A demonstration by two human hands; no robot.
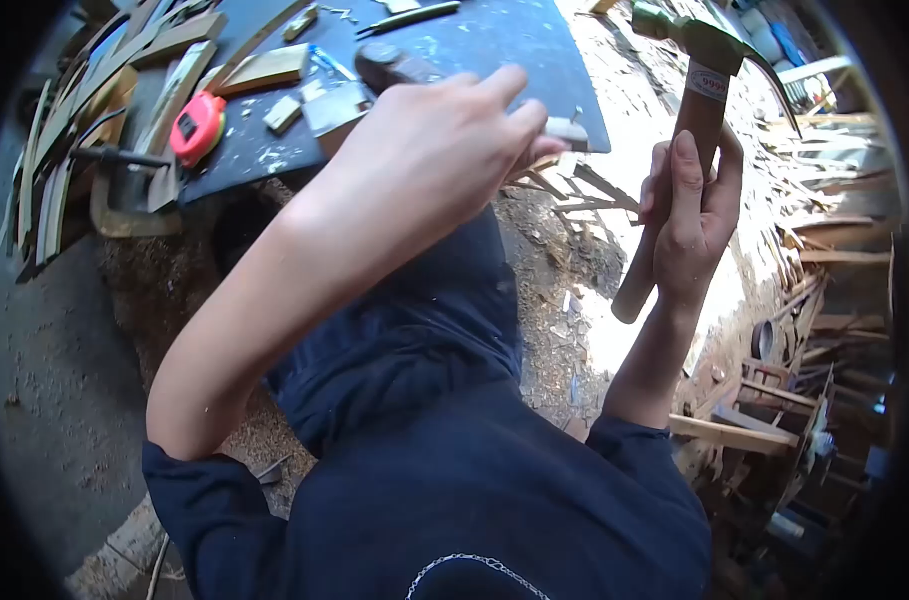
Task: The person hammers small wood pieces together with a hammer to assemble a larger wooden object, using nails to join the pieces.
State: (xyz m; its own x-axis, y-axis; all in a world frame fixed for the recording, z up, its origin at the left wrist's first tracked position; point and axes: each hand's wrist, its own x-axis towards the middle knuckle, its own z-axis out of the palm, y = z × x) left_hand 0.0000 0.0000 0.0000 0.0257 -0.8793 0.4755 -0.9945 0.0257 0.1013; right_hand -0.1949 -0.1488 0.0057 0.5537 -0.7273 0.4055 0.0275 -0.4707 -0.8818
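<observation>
My right hand is wrapped round the wooden handle of a claw hammer, which is held upright with its metal head at the top. My left hand reaches across to the table's near edge, its fingers curled together. A pale grey piece shows beside those fingertips; whether they grip it is hidden. Under my left forearm lies a light block, partly covered. A dark rounded tool sits just behind my left wrist.
On the blue-grey tabletop lie a pink tape measure, a wood block and a black pen-like tool. A metal clamp grips the left corner. Wood strips pile at left; scraps and timber cover the right.
</observation>
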